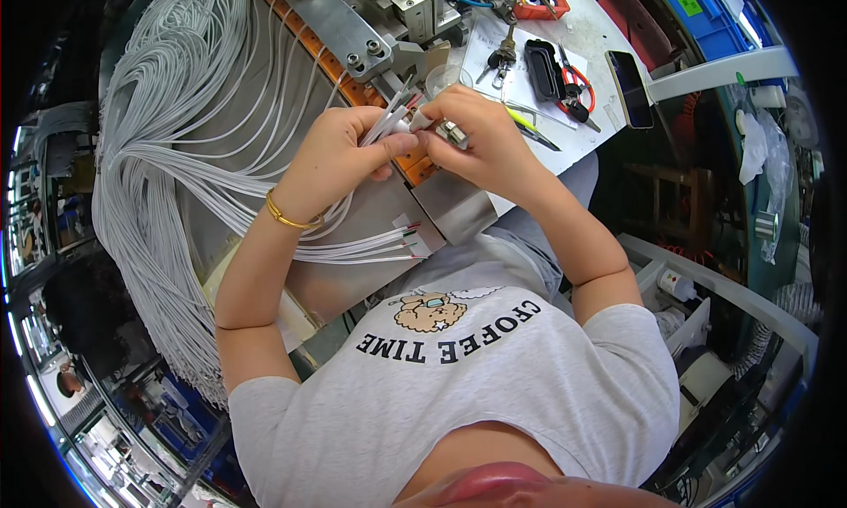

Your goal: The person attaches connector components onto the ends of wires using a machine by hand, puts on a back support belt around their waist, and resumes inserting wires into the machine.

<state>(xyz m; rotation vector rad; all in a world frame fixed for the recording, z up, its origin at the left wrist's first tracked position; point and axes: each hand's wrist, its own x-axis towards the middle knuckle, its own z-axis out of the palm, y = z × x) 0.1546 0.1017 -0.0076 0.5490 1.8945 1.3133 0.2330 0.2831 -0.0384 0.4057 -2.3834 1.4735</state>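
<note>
My left hand point(340, 151), with a gold bangle point(291, 215) on its wrist, grips a small bunch of white cables point(388, 120) by their ends. My right hand point(472, 133) meets it, pinching one cable end point(422, 118) at the fingertips. Both hands hover over an orange strip point(415, 164) on the metal machine bed point(348, 32). Other cable ends with stripped red and green cores point(408, 236) lie on the metal plate below the hands.
A large bundle of white cables point(154, 155) fans across the left side. At upper right lie a black phone point(630, 88), red-handled scissors point(575, 83), a black case point(540, 67), keys point(501, 58) and an orange tray point(540, 1). A blue crate point(697, 14) stands beyond.
</note>
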